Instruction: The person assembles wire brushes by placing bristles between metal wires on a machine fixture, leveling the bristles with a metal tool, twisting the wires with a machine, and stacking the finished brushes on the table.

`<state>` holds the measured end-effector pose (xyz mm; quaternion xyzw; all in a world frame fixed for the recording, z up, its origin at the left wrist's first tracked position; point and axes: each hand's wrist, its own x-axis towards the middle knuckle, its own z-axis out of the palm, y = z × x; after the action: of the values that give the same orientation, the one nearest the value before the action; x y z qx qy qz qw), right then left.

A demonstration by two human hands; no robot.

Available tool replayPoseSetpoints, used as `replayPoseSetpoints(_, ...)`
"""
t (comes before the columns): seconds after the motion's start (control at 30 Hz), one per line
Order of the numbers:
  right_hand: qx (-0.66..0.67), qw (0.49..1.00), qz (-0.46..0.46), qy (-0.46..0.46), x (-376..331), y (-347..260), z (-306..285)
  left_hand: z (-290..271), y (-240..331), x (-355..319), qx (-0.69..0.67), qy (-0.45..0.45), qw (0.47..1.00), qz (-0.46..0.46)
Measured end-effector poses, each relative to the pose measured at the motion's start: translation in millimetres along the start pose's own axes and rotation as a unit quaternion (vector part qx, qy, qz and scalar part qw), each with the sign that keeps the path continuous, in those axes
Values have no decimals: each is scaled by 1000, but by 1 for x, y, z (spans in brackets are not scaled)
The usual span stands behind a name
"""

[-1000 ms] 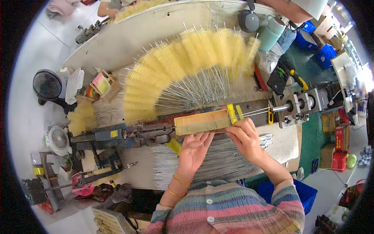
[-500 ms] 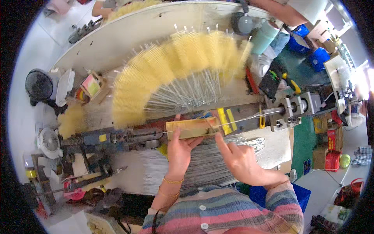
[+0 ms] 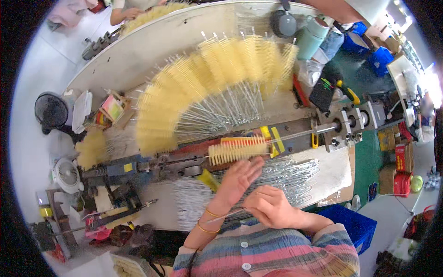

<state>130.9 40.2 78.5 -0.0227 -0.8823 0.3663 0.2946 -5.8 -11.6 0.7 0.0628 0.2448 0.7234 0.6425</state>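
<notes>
A yellow bristle brush (image 3: 237,150) with a twisted wire stem (image 3: 295,135) is stretched along the long metal bench machine (image 3: 184,168). Just below the brush, my left hand (image 3: 239,181) is open, its fingers extended and slightly blurred; it holds nothing. My right hand (image 3: 272,207) is closed near my shirt front, around a thin stick (image 3: 227,215) that points left across my left wrist. Beneath both hands lies a broad bundle of straight metal wires (image 3: 198,196) with looped ends at the right. Beyond the machine, many similar yellow brushes (image 3: 184,87) are fanned out with stems inward.
Twin cylinder-like spindle parts (image 3: 353,122) stand at the machine's right end. A small white fan (image 3: 67,175) and black fan (image 3: 51,111) are at left. A green flask (image 3: 314,39) stands at the far right. A blue bin (image 3: 350,226) is beside me. Another person's hand (image 3: 134,13) works beyond the partition.
The flat yellow bristle strip in the machine has become a round, twisted brush. My left hand has moved off it, and my right hand has drawn back toward me with the stick.
</notes>
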Motion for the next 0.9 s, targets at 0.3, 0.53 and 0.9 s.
replayPoseSetpoints(0.3, 1, 984, 152, 96, -2, 54, 61, 9, 45, -110, 301, 265, 916, 34)
replayPoseSetpoints(0.53, 138, 927, 342, -69, 3, 65, 92, 41, 45, -108, 310, 250, 875, 274)
replayPoseSetpoints(0.9, 330, 920, 83, -192, 62, 4, 77, -20, 75, -130, 345, 431, 449, 702)
